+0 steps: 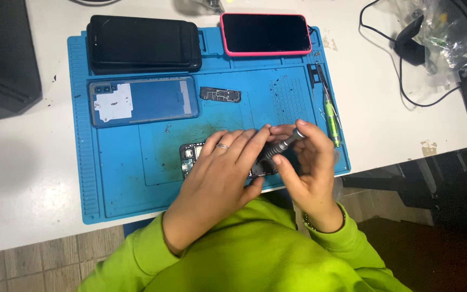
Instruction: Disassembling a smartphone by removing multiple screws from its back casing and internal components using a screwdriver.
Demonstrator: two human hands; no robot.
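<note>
A white worktable carries a blue silicone repair mat, and on the mat's far edge, at about eleven o'clock from the hands, lies a stack of black phones, with a pink-cased phone at twelve o'clock. Below the stack sits a blue phone back cover with a white patch, and a small dark circuit part lies at twelve o'clock, nearer the hands. A green-handled tool rests at two o'clock on the mat's right side. The opened phone lies at the near middle of the mat, mostly hidden under the hands. The left hand lies flat over it, fingers spread, pinning it to the mat. The right hand is closed around a grey metal precision screwdriver, fingertip on its end cap, shaft slanting down toward the phone. The tip is hidden, so I cannot tell which screw it meets. To work well here, I judge the driver should stand straight over the screw with light downward pressure, while the flat hand stops the phone sliding. Tiny loose screws lie at ten o'clock.
</note>
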